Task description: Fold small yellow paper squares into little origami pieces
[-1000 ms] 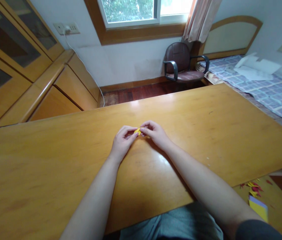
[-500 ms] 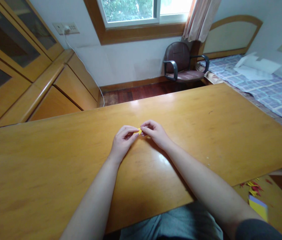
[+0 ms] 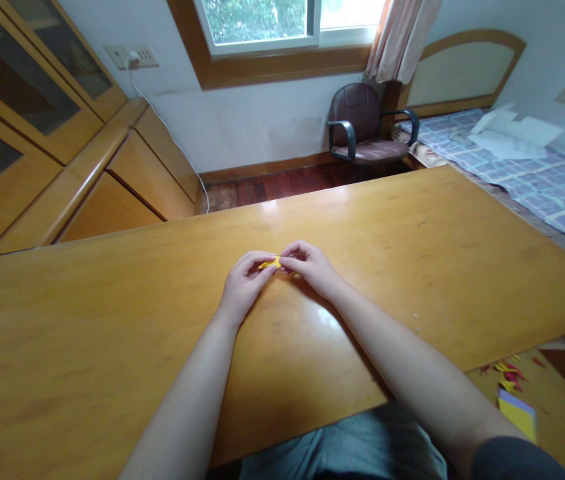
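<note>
Polished yellow-brown wooden tabletop (image 3: 112, 353) fills most of the view, its near edge above a lap in grey-blue trousers (image 3: 347, 447). Low at the right, on a lower wooden surface (image 3: 562, 420), lie a loose heap of small red and yellow pieces (image 3: 514, 377) and a yellow sheet (image 3: 518, 421) with a lilac sheet (image 3: 517, 403) just behind it. Near the middle of the tabletop, the left hand (image 3: 246, 283) and the right hand (image 3: 315, 268) meet at 1 small yellow folded piece (image 3: 270, 263), apparently paper. Left thumb and forefinger pinch it; right thumb and forefinger nip its right end. Its exact folds are too small to read. The step in hand looks like shaping or creasing that piece, and the next move seems to call for a light, steady left pinch while the right fingertips work the end without tearing it. Farther off stand a maroon chair with black armrests (image 3: 357, 117), a bed with a blue checked cover (image 3: 552, 190) and a white-framed window (image 3: 262, 48).
</note>
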A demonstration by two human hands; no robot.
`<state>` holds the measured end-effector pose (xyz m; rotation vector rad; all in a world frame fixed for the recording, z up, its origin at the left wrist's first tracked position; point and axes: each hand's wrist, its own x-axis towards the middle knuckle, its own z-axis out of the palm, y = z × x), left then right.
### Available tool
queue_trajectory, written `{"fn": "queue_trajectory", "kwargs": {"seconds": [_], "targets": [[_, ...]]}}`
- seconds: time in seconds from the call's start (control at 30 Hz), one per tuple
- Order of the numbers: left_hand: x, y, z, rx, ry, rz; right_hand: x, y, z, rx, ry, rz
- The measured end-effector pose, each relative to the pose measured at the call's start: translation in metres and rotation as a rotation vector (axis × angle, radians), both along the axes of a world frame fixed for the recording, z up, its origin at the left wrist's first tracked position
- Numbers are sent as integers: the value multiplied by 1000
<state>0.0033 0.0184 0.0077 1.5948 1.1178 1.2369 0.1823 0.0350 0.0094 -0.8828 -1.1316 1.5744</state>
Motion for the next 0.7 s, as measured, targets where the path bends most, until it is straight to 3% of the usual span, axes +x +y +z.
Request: {"fn": "queue_trajectory", "kwargs": {"seconds": [0.13,0.33,0.7], "targets": [[0,2,-6,-115,-119,45,0,0,-1,9,20,1],[2,2,-6,-115,-225,77,0,1,-3,18,27,36],[-2,1,2,126,82,207,-1,2,-8,43,-29,-32]]}}
